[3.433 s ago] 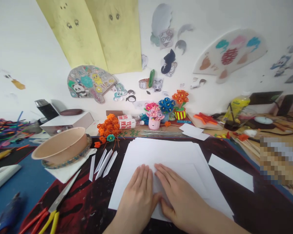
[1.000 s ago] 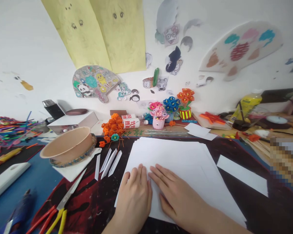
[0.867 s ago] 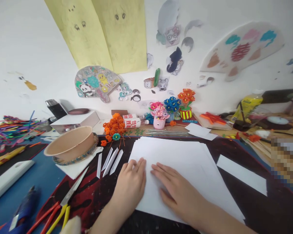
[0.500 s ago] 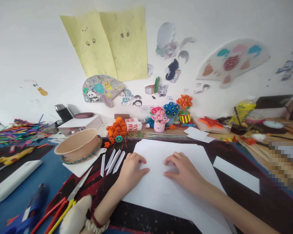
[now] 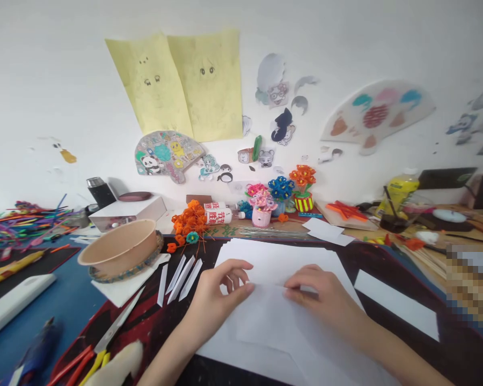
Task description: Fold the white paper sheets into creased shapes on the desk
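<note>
A smaller white sheet of paper (image 5: 265, 313) is raised at its far edge over a stack of white paper (image 5: 241, 252). My left hand (image 5: 223, 292) is at this edge on the left. Its thumb and curled fingers close on the sheet, while the index finger stays stretched above. From the right, my right hand (image 5: 326, 297) pinches the same edge between thumb and fingers. Several narrow folded paper strips (image 5: 180, 279) lie left of my left hand. A white paper rectangle (image 5: 396, 303) is on the dark mat right of my right hand.
Scissors (image 5: 116, 324), a blue glue gun (image 5: 36, 346) and a tan bowl (image 5: 118, 246) are at the left. Orange pipe-cleaner flowers (image 5: 191, 222) and small flower pots (image 5: 261, 217) stand at the back. A yellow bottle (image 5: 400, 193) is at the back right.
Both hands have moved a little toward me, with the fingertips now closed at a sheet's far edge. That edge now stands raised. The view has tilted up slightly.
</note>
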`<state>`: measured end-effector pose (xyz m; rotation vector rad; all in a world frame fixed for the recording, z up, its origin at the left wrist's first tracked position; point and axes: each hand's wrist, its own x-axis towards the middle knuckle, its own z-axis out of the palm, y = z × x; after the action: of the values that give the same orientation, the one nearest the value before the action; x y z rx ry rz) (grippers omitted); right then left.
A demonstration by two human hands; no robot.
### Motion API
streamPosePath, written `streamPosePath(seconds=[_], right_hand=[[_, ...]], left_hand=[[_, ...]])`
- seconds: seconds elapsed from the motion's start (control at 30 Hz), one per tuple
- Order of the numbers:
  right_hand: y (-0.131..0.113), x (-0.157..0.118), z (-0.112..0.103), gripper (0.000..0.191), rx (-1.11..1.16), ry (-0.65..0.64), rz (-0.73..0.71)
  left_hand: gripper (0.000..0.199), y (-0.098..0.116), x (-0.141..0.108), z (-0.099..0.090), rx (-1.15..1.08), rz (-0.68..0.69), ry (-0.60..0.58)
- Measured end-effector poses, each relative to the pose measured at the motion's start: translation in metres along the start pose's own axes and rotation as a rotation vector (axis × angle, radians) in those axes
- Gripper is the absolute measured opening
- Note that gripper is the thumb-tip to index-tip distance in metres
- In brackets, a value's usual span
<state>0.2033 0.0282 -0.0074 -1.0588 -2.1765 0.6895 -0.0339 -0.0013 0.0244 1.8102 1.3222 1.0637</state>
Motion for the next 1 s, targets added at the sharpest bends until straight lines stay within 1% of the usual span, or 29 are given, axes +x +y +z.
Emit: streamPosePath(seconds=[0.07, 0.2, 0.4, 0.53, 0.63, 0.7, 0.87, 1.0], right_hand=[[-0.003, -0.002, -0.003, 0.029, 0.001, 0.047, -0.018], [-0.009, -0.005, -0.005, 0.031, 0.005, 0.081, -0.051], [-0.015, -0.008, -0.003, 0.032, -0.029, 0.123, -0.069], [-0.012, -0.009, -0.001, 0.028, 0.003, 0.158, -0.113], [-0.011, -0.009, 0.0, 0.026, 0.036, 0.148, -0.121], [-0.012, -0.009, 0.0, 0.025, 0.063, 0.124, -0.081], [-0.017, -0.01, 0.002, 0.023, 0.188, 0.013, 0.087], [-0.022, -0.011, 0.003, 0.026, 0.265, -0.047, 0.19]], left_hand=[[0.025, 0.005, -0.004, -0.001, 0.005, -0.034, -0.015], [0.019, 0.01, -0.008, -0.001, 0.018, -0.078, -0.018], [0.025, 0.015, -0.011, 0.0, 0.005, -0.051, 0.001], [0.026, 0.017, -0.012, 0.0, -0.011, -0.055, 0.009], [0.025, 0.017, -0.012, 0.001, -0.022, -0.056, 0.029], [0.025, 0.017, -0.012, 0.001, -0.029, -0.06, 0.039], [0.029, 0.016, -0.013, 0.003, -0.011, -0.099, 0.045], [0.034, 0.014, -0.014, 0.007, -0.011, -0.133, 0.049]])
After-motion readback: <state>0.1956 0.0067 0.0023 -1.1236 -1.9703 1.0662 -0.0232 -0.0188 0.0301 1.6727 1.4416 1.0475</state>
